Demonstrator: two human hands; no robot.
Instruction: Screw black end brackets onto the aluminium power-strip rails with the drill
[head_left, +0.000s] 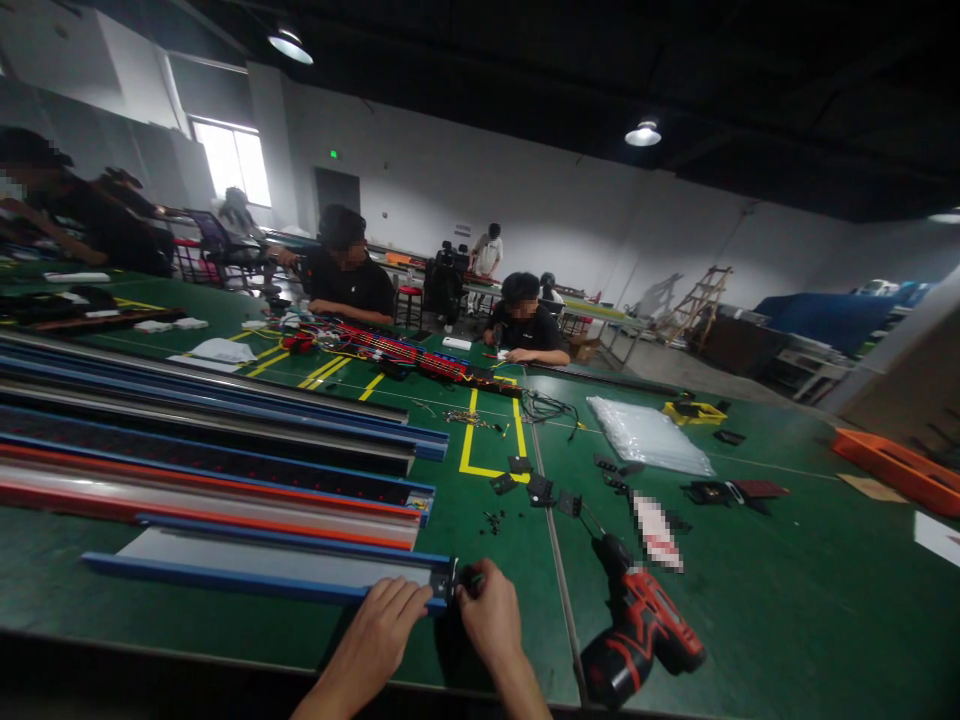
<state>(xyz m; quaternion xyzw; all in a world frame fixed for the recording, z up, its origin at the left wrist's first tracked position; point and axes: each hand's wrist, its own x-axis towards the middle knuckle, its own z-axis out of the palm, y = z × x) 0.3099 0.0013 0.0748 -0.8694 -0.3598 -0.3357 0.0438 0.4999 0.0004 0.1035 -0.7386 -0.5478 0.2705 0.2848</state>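
Observation:
A blue aluminium channel with a pale inner face lies near the table's front edge. My left hand is closed around the near edge at its right end. A dark end piece stands across that end of the channel. Just right of it, my right hand is closed in a pinch. Something small and dark shows at its fingertips, too hidden to name. A red and black cordless drill lies to the right of both hands. Small black screws are scattered behind my right hand.
More long channels, an orange one among them, lie behind on the left. Black plates, a bubble-wrapped pack and an orange bin are on the green table. A person works across from me.

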